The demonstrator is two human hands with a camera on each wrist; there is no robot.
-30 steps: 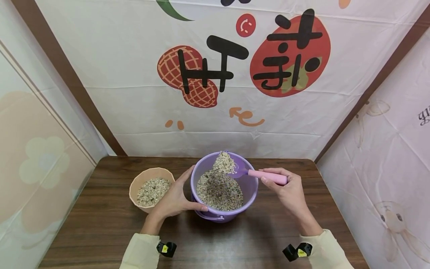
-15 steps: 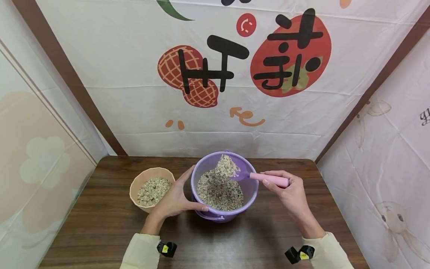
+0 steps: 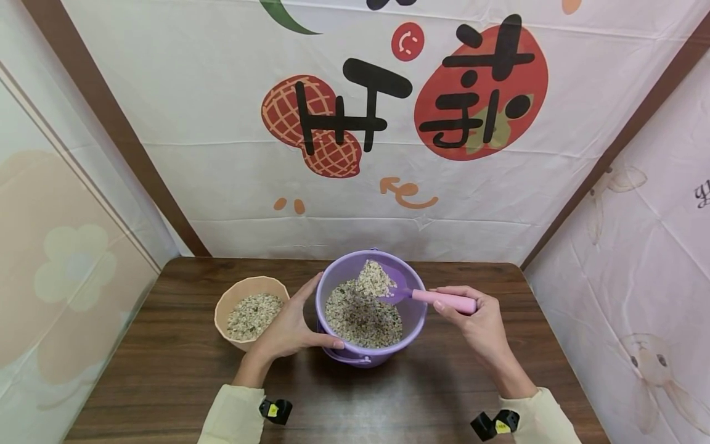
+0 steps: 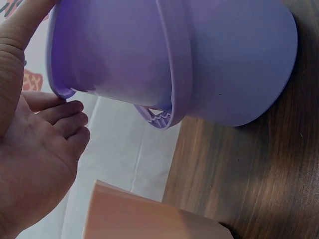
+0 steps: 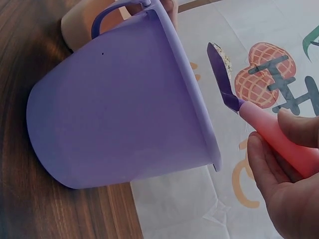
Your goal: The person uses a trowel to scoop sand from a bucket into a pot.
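A purple bucket [image 3: 413, 317], part-filled with pale grainy flakes [image 3: 363, 317], stands upright on the table. My left hand [image 3: 291, 327] spans its left side and holds it at the rim, thumb in front and fingers toward the back. In my right hand [image 3: 479, 314] the thumb and fingers grip the pink handle [image 3: 444, 300] of a small shovel. Its purple blade [image 5: 219, 77] carries a heap of flakes [image 3: 374, 279]; the right wrist view shows it raised above the bucket's rim. The bucket's carrying handle [image 4: 174, 64] hangs down its side.
Left of the bucket, partly behind my left hand, sits a peach bowl [image 3: 222, 308] holding more flakes [image 3: 253, 316]. The brown wooden table [image 3: 166, 382] ends at a printed cloth backdrop [image 3: 471, 234], with cloth walls on both sides.
The loaded shovel has come down slightly and shifted a little right over the bucket, still in my right hand. My left hand and the bucket stay in place.
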